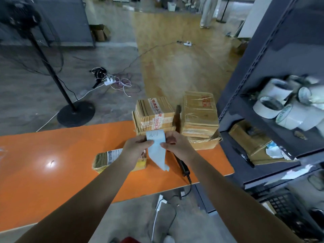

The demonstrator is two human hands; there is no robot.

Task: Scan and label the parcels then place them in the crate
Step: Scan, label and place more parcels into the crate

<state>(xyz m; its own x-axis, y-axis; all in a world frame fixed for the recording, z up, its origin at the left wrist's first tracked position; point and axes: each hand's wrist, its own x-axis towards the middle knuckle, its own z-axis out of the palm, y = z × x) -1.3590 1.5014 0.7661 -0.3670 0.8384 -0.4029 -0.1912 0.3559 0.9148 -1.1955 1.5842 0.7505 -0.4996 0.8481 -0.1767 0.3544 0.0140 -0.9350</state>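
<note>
We are looking down at an orange table (52,155) filling the lower left and centre of the frame. A dark metal shelf (263,58) is running down the right side, and a fan stand (75,113) is sitting on the floor at upper left. Two stacks of cardboard parcels (154,113) are sitting at the table's far edge, centre frame, side by side. A black crate (284,206) is showing at lower right under the shelf. White tape rolls (273,102) are lying on a shelf level at right. A flat parcel (105,159) is lying on the table just left of centre, partly under the left forearm. A black corded scanner (182,165) is lying on the table below the right hand.

We are seeing the left hand (136,146) and right hand (177,144) both pinching a pale blue label strip (157,151) between them, in front of the stacks. Its top is sticking up between the thumbs and its tail is hanging below the hands, over the table.
</note>
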